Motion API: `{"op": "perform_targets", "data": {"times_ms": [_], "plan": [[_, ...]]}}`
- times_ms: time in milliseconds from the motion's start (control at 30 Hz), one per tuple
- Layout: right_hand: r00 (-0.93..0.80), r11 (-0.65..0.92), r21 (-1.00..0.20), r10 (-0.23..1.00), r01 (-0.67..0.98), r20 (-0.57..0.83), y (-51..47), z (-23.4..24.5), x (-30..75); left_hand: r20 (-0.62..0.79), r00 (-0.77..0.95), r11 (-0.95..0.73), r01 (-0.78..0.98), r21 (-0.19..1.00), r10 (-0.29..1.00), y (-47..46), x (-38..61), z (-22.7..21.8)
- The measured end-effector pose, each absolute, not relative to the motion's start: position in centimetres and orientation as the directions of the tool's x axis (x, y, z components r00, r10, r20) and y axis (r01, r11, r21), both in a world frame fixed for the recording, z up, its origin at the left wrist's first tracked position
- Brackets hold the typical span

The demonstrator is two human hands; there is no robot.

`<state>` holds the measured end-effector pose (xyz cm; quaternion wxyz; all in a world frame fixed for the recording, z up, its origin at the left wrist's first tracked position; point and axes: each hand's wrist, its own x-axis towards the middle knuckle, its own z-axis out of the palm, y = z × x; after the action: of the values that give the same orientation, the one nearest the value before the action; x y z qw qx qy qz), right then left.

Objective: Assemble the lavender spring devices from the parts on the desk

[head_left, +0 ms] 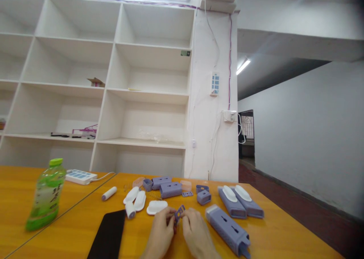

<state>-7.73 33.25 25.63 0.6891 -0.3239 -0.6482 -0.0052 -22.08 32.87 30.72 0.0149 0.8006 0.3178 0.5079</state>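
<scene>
Both my hands meet low in the middle of the view over an orange table [284, 236]. My left hand [160, 232] and my right hand [196, 232] pinch a small purple plastic piece [179, 212] between their fingertips. Just right of my right hand lies a long purple housing [227, 230]. Behind my hands lie several white caps [156, 206] and small purple parts [170, 189].
A black phone [109, 234] lies left of my hands. A green bottle [47, 194] stands at the far left, with a white power strip [79, 176] behind it. Two purple units with white tops [240, 202] lie at the right. White shelving [113, 88] rises behind the table.
</scene>
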Motion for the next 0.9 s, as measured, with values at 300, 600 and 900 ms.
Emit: {"op": "perform_targets", "data": {"times_ms": [300, 600, 900], "plan": [[0.144, 0.752, -0.435, 0.423, 0.496, 0.895, 33.3, 25.7, -7.5, 0.81, 0.327, -0.799, 0.542, 0.263, 0.488, 31.9, -21.6, 30.2], [0.231, 0.654, -0.486, 0.44, 0.58, 0.868, 34.3, 25.0, -6.7, 0.777, 0.389, -0.755, 0.635, 0.162, 0.495, 31.7, -21.4, 29.8], [0.178, 0.714, -0.464, 0.441, 0.524, 0.88, 34.1, 25.3, -6.9, 0.791, 0.353, -0.719, 0.679, 0.151, 0.5, 31.4, -21.5, 29.8]]}}
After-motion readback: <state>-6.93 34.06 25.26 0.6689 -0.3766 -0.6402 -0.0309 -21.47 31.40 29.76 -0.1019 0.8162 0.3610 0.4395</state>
